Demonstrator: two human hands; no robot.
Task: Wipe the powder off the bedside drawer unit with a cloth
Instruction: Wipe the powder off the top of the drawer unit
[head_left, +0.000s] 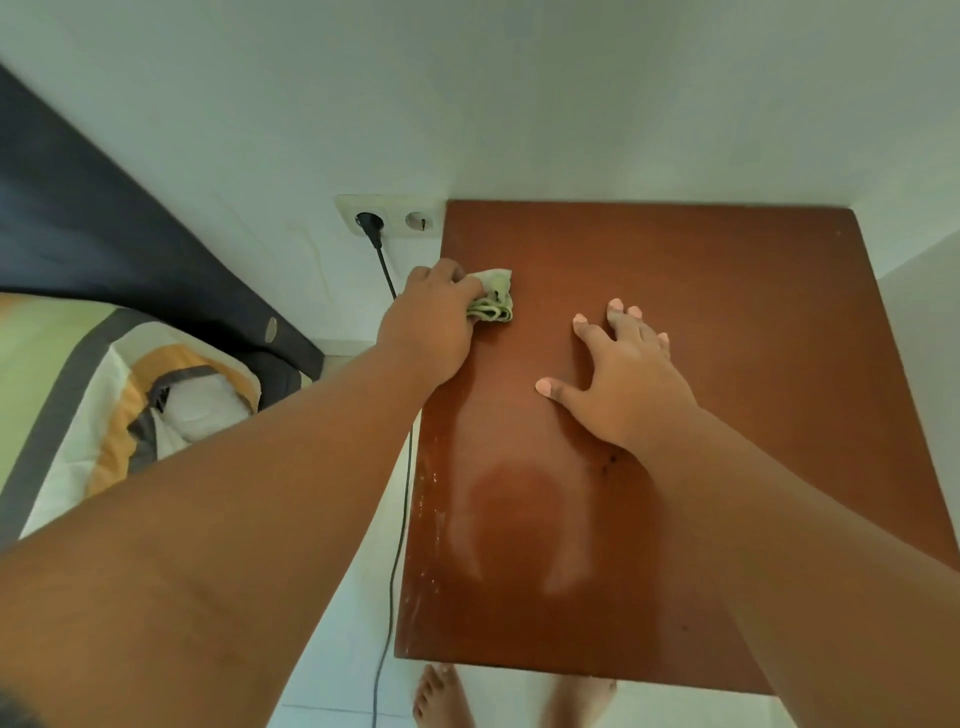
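The bedside drawer unit (727, 322) shows its reddish-brown top, seen from above. My left hand (428, 319) is shut on a bunched pale green cloth (494, 300), pressed on the top near its far left edge. My right hand (623, 379) lies flat on the middle of the top with fingers spread, holding nothing. A thin whitish film of powder (457, 525) streaks the near left part of the top, with smeared arcs around a cleaner patch.
A wall socket (389, 217) with a black plug sits left of the unit; its cable (397, 545) hangs down along the unit's left side. A bed with a dark headboard (104, 234) and striped pillow (104, 395) lies left. My bare feet (441, 696) stand on the white floor.
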